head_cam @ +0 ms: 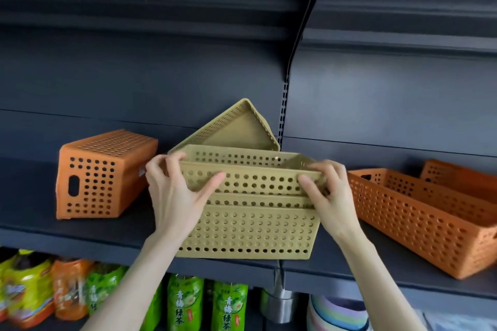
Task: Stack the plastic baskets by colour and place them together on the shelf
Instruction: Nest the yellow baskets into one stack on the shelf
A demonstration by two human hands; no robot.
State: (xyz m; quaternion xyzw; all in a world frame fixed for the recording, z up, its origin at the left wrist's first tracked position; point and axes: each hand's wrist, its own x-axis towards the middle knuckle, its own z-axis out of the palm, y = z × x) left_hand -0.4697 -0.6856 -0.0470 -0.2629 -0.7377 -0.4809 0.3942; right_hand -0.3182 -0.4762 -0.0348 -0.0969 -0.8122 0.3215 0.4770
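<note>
Left hand (172, 193) and right hand (330, 193) grip the rim of the upper tan basket (255, 180), nested in another at the front edge of the shelf (32, 217) — bare board runs toward the orange basket (102, 174) at nine o'clock. Bottles (228, 306) at six o'clock read 绿茶.

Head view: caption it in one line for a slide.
Left hand and right hand grip the top basket of a tan stack on a shelf, orange baskets on both sides.

On my feed: stacked baskets (247, 228) sit mid shelf (27, 209), tilted basket (236, 129) behind them, overturned basket (105, 172) to their left, near basket (419, 223) and far basket (462, 177) on the right.
</note>
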